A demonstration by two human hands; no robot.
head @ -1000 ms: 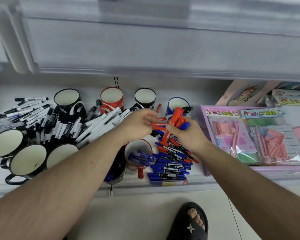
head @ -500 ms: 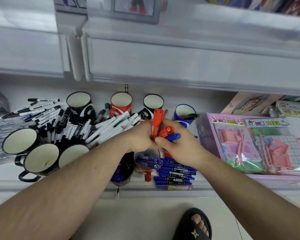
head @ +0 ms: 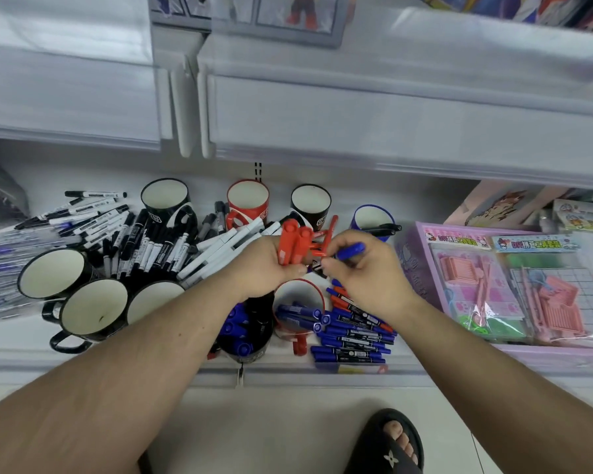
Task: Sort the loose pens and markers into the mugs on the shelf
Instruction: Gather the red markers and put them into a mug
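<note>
My left hand (head: 266, 265) grips a bunch of red markers (head: 293, 246), caps pointing up. Beside it, my right hand (head: 367, 271) holds a blue marker (head: 351, 250) that points right. Both hands hover over a red mug (head: 297, 295) with blue markers inside and a black mug (head: 245, 333) full of blue markers. Loose blue and red markers (head: 351, 336) lie piled at the shelf's front. Black and white markers (head: 144, 241) are heaped to the left. At the back stand a black mug (head: 165, 198), a red mug (head: 247, 201), another black mug (head: 310, 203) and a blue mug (head: 372, 218).
Three empty black mugs (head: 93, 307) sit at the front left. A purple box of pink toy sets (head: 514, 289) fills the right side of the shelf. An upper shelf edge (head: 356, 131) overhangs the mugs. My sandalled foot (head: 391, 443) is on the floor below.
The red markers have passed from my right hand into my left. My right hand has drawn apart to the right, keeping only the blue marker. The camera has tilted upward.
</note>
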